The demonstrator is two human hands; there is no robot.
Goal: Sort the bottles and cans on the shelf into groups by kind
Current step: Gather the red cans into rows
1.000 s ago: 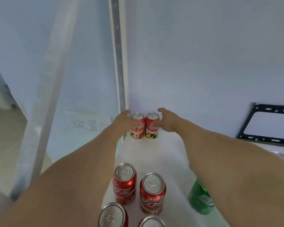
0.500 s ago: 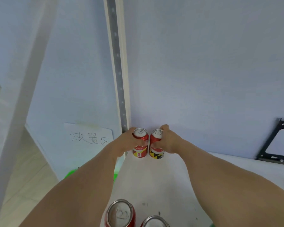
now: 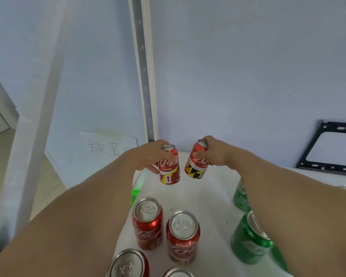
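My left hand point(image 3: 146, 156) grips a red cola can point(image 3: 169, 166) at the back of the white shelf point(image 3: 208, 196). My right hand point(image 3: 214, 154) grips a second red cola can point(image 3: 197, 164), tilted with its top leaning right. Both cans are held slightly apart, near the back wall. Closer to me stand several red cola cans, among them one point(image 3: 147, 222) on the left and one point(image 3: 183, 234) beside it. Green cans point(image 3: 250, 238) stand on the right, partly hidden behind my right forearm.
A vertical metal shelf post point(image 3: 145, 76) rises at the back left corner. A paper sign with handwriting point(image 3: 108, 146) hangs left of it. A black metal bracket point(image 3: 332, 148) leans at the back right. Something bright green point(image 3: 136, 188) shows below the shelf's left edge.
Both hands closed round the two back cans and have drawn them apart and toward me; the right can now tilts. The view dropped, showing the nearer red and green cans again.
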